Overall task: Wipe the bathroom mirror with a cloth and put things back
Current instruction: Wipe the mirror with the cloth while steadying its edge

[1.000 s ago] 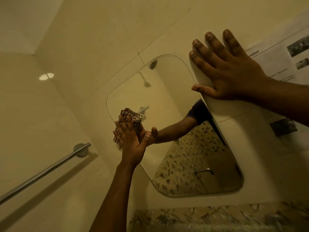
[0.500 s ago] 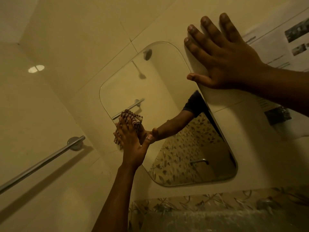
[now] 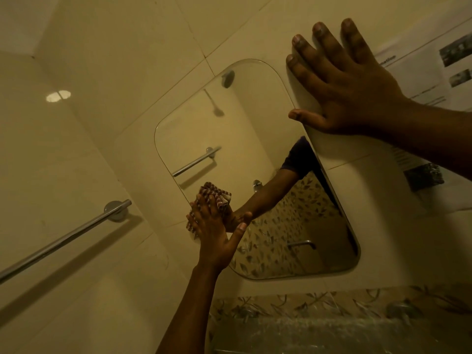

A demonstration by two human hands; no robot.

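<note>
A frameless mirror with rounded corners hangs on the cream tiled wall. My left hand presses a red-and-white striped cloth flat against the mirror's lower left edge. The cloth shows above and beside my fingers. My right hand lies flat on the wall at the mirror's upper right edge, fingers spread, holding nothing; its thumb rests at the glass rim. The mirror reflects my left arm, a towel bar and a shower head.
A chrome towel bar runs along the left wall. A printed paper sheet is stuck to the wall at the right, behind my right wrist. A band of leaf-patterned tiles runs below the mirror.
My left hand and the cloth have slid down along the mirror's left edge. My right hand stays planted on the wall. The view has shifted slightly.
</note>
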